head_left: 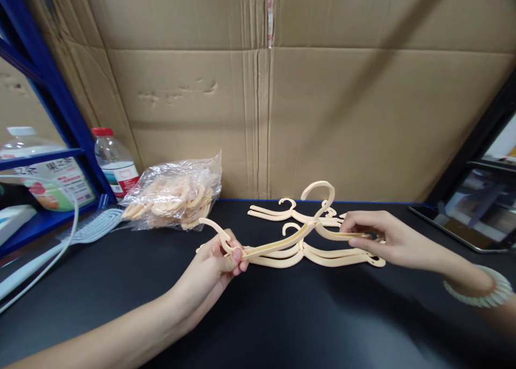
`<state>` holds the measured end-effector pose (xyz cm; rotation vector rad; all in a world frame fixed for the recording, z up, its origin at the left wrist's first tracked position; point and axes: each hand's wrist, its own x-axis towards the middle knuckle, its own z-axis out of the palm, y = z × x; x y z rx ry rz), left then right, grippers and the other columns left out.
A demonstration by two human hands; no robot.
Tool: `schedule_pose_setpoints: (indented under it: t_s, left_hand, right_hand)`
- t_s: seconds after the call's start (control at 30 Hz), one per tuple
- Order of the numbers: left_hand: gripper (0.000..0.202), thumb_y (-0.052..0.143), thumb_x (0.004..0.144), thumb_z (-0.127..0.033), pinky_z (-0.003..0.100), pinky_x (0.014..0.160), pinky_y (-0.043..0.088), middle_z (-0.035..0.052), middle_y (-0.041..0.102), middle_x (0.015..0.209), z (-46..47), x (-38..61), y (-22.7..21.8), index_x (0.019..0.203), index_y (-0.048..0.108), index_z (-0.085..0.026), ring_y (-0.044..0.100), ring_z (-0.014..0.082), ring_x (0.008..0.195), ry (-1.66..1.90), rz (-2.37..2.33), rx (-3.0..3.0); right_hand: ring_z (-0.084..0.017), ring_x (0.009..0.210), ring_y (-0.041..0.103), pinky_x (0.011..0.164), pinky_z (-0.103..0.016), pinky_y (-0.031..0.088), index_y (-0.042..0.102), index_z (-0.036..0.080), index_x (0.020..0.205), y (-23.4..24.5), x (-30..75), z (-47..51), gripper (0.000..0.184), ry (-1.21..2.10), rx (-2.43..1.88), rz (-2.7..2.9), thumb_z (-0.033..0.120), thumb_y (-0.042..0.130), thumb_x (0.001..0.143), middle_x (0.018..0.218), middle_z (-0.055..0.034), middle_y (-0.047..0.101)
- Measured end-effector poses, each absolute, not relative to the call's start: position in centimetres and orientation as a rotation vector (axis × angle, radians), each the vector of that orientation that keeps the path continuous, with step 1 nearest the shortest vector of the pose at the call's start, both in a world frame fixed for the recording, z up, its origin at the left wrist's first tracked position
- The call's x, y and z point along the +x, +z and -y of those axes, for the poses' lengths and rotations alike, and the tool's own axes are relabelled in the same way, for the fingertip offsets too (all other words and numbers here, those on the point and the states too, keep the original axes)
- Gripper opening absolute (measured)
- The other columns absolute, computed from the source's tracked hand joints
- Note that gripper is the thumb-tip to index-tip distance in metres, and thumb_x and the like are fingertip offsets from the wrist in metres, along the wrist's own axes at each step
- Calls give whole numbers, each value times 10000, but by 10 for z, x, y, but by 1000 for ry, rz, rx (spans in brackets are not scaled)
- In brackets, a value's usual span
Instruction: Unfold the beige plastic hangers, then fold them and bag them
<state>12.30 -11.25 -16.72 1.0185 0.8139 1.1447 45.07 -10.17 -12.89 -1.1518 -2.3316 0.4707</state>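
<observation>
A peach-coloured plastic clothes hanger [278,245] is held in the air between my two hands, its big hook pointing up. My left hand [220,258] pinches its left end, where a small curved hook piece [215,229] sticks up between thumb and fingers. My right hand [374,237] has its fingers closed round the right arm of the hanger. Behind and below it, another peach hanger [334,256] lies on the black table, partly covered by the held one. Farther back lies one more hanger [268,214], also partly hidden.
A clear plastic bag [173,191] full of peach hanger parts lies at the back left. Beside it are a hairbrush [94,226], a white cable [74,218] and a red-capped bottle [116,164]. Cardboard [193,100] walls the back; a dark tablet-like object [451,229] lies at the right.
</observation>
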Motion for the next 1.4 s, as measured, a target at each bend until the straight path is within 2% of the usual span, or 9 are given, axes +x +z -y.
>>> schedule_pose_setpoints:
  t_s: [0.3, 0.47, 0.7, 0.87, 1.0, 1.07, 1.17, 1.23, 1.4]
  left_hand:
    - [224, 758, 655, -136, 144, 503, 421, -37, 557, 582, 119, 128, -161, 619, 538, -157, 508, 79, 550, 1219, -926, 1041]
    - [208, 730, 602, -27, 177, 625, 549, -9, 632, 630, 116, 127, -164, 590, 562, -148, 616, 105, 598, 1278, -973, 906]
    - [192, 694, 692, 22, 195, 752, 587, 23, 662, 679, 112, 128, -166, 609, 605, -127, 694, 141, 718, 1323, -898, 809]
    - [107, 666, 812, -82, 168, 690, 580, 53, 713, 840, 119, 130, -166, 735, 617, -140, 691, 109, 681, 1241, -972, 847]
    - [127, 621, 875, -275, 206, 619, 581, 66, 712, 904, 133, 135, -174, 834, 602, -156, 701, 132, 643, 863, -1012, 1114]
    - [93, 583, 870, -259, 238, 596, 585, 61, 713, 880, 142, 137, -180, 840, 598, -172, 705, 161, 650, 687, -966, 1473]
    - [175, 535, 831, -147, 331, 840, 567, 80, 717, 1005, 151, 137, -184, 955, 648, -200, 677, 234, 954, 750, -664, 2285]
    - [287, 532, 819, -111, 398, 995, 484, 93, 675, 1180, 154, 135, -182, 1063, 645, -212, 569, 272, 1170, 778, -546, 2657]
    - [350, 582, 809, -105, 471, 1065, 416, 88, 576, 1351, 158, 133, -169, 1143, 626, -202, 449, 291, 1302, 591, -804, 2938]
  right_hand:
    - [-113, 573, 430, 533, -236, 338, 581, 198, 901, -145, 430, 111, 229, 511, -1170, 2315, 412, 507, 935, 676, 16, 522]
    - [-96, 509, 379, 495, -229, 292, 530, 199, 909, -147, 423, 120, 211, 539, -1204, 2265, 399, 481, 957, 593, 50, 445]
    - [-61, 383, 387, 390, -195, 288, 515, 207, 955, -149, 417, 121, 239, 723, -1252, 2075, 440, 464, 957, 573, 66, 465]
    - [-81, 446, 373, 441, -211, 294, 526, 206, 975, -152, 419, 115, 232, 620, -1252, 2075, 427, 458, 960, 564, 68, 424]
    - [-105, 518, 371, 487, -228, 292, 537, 205, 969, -153, 424, 112, 228, 496, -1254, 2113, 419, 458, 962, 577, 60, 404]
    - [-108, 541, 381, 502, -231, 293, 545, 203, 948, -152, 423, 112, 212, 454, -1252, 2135, 397, 458, 964, 603, 50, 432]
    - [-107, 584, 412, 536, -229, 322, 557, 197, 888, -150, 418, 116, 207, 431, -1226, 2212, 357, 453, 969, 692, 21, 508]
    - [-98, 573, 419, 531, -223, 328, 558, 192, 868, -149, 414, 119, 210, 474, -1208, 2263, 341, 450, 969, 734, 11, 537]
    - [-71, 444, 390, 436, -205, 286, 513, 186, 834, -151, 411, 120, 236, 715, -1215, 2153, 378, 456, 958, 617, 48, 459]
